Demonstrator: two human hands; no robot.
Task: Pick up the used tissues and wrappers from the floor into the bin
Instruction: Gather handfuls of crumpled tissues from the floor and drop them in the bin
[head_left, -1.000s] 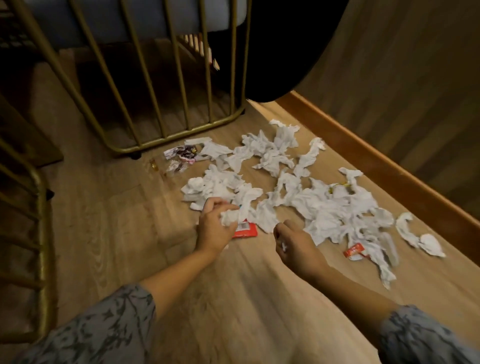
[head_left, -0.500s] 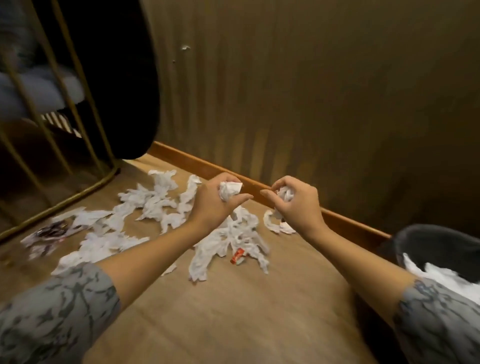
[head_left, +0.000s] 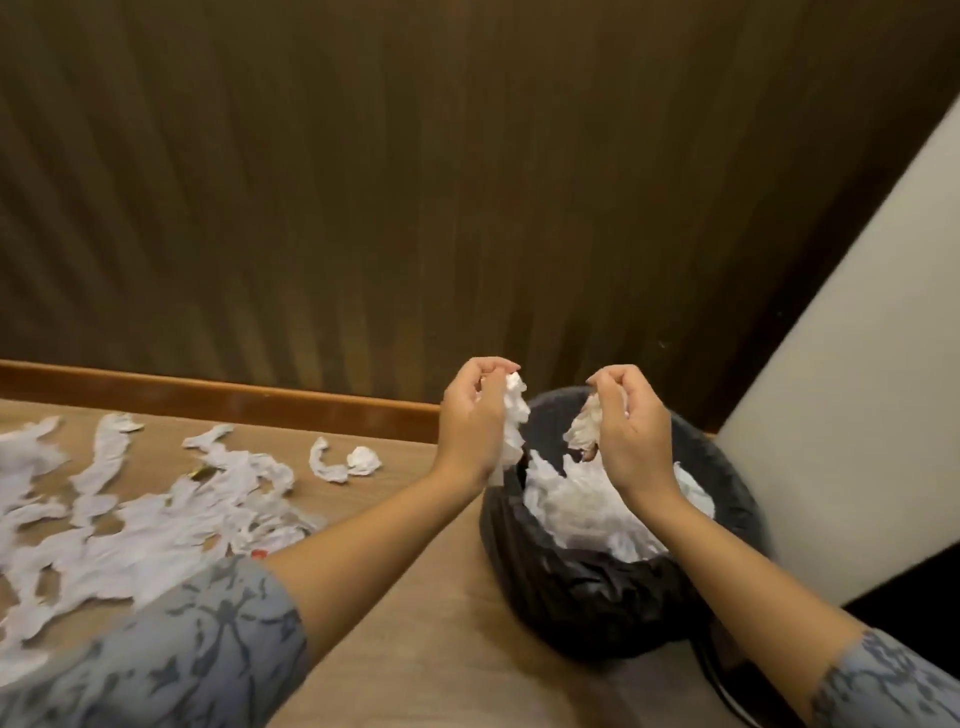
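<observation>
Over the bin (head_left: 613, 587), which stands at the right of the wooden floor (head_left: 415, 649) close to the far skirting board (head_left: 218, 397), both hands hang above its open mouth. A black liner drapes over the rim, and white tissues already lie heaped inside. At the bin's near-left rim, the left hand (head_left: 475, 415) pinches a crumpled tissue (head_left: 513, 426) by its top, the strip dangling down. Over the middle of the bin, the right hand (head_left: 626, 426) pinches a second tissue (head_left: 584, 423) the same way. Bare floor lies between the bin and the scattered tissues (head_left: 135, 519), which spread across the left half; two loose pieces (head_left: 345, 460) lie nearest the bin, apart from the rest. A dark ribbed wall (head_left: 415, 182) closes the far side, and a pale panel (head_left: 857, 441) leans in just right of the bin. Small bits among the litter, one gold and one red, are too small to name. Patterned grey sleeves cover the near edge of the pile, and the frame cuts its left side off.
</observation>
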